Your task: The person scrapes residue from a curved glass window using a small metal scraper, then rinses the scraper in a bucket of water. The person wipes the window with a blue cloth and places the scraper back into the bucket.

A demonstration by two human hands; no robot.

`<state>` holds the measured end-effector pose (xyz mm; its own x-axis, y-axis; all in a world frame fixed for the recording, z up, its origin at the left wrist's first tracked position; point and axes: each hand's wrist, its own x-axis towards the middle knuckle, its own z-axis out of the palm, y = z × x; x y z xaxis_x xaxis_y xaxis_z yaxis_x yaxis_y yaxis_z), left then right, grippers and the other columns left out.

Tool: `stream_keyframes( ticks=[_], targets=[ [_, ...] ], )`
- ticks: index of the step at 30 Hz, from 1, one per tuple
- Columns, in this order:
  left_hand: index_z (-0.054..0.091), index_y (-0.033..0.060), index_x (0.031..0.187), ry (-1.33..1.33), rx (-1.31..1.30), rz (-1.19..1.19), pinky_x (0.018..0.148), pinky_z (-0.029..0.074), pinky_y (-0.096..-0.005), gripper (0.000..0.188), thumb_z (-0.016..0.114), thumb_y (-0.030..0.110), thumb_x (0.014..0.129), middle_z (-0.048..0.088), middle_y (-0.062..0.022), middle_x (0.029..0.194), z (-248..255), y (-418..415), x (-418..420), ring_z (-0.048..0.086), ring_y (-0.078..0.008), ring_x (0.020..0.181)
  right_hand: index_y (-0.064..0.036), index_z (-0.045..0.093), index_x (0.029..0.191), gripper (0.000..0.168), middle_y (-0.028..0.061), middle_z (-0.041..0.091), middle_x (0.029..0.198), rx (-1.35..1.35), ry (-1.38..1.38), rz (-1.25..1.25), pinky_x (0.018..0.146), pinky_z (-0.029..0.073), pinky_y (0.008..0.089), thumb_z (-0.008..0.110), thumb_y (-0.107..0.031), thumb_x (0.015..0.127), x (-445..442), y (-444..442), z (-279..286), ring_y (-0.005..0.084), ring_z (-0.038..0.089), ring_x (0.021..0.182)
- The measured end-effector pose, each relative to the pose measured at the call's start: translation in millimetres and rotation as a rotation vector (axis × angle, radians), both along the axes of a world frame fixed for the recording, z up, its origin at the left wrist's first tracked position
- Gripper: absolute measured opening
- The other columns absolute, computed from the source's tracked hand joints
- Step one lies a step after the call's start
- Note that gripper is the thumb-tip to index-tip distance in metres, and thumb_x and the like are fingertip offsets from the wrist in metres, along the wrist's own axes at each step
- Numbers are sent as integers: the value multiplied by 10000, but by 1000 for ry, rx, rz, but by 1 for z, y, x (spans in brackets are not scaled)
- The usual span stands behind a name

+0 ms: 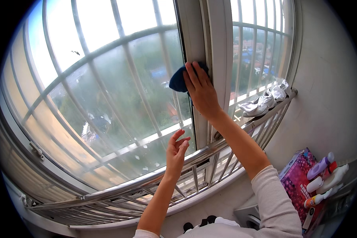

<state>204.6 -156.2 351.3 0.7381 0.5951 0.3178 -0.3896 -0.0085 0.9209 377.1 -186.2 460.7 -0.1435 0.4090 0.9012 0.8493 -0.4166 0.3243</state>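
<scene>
My right hand [200, 93] presses a dark blue cloth [178, 80] against the white window frame [193, 38], with part of the cloth lapping over the glass edge. Its fingers lie flat and point upward; part of the cloth is hidden under them. Lower and to the left, my left hand [176, 151] is raised in front of the window pane [119, 98], fingers loosely bent and apart, with nothing in it. Whitish smears and spots mark the pane, mostly along its lower part.
A stainless steel railing [119, 192] curves below the window. White shoes [260, 104] rest on the ledge at right. Several bottles [319, 166] stand by a purple-red box [297, 175] at lower right. Metal bars [134, 71] run outside the glass. A plain wall [327, 80] bounds the right side.
</scene>
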Motion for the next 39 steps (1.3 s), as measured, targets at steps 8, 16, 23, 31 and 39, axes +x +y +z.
stream_keyframes(
  ticks=[8,16,23,31,39],
  targets=[
    [369,40,1238,-44,465,114,939,334,-313,421,483,74,834,379,-107,1262,40,22,8,394,-208,1151,60,381,1203,519,230,343,1273,27,271,31,1005,246,422,515,-197,773,-29,6,-39,359,293,1213],
    [321,57,1282,42,768,201,1003,252,-359,524,463,14,779,279,-135,1339,48,27,20,289,-298,1231,14,436,1184,464,172,389,1267,66,79,-10,1001,260,405,510,-142,753,-4,11,27,315,316,1212],
    [315,54,1279,-59,866,506,1010,226,-371,504,436,-4,794,293,-143,1329,30,39,-4,278,-292,1234,-135,430,1235,453,156,336,1313,-32,174,271,1019,92,519,481,-316,823,-47,50,-12,324,245,1249],
    [310,47,1286,118,1050,591,983,267,-394,483,445,53,823,300,-170,1318,10,55,-41,315,-324,1206,-313,328,1289,753,-17,258,1379,-343,-230,267,1070,48,439,632,-472,619,-24,52,0,196,214,1274],
    [250,49,1320,11,1030,841,1017,181,-411,462,360,212,903,178,-194,1375,15,77,-51,193,-327,1274,-200,441,1229,536,96,304,1348,9,53,363,980,72,598,495,-451,758,-90,102,-21,290,230,1252]
  ],
)
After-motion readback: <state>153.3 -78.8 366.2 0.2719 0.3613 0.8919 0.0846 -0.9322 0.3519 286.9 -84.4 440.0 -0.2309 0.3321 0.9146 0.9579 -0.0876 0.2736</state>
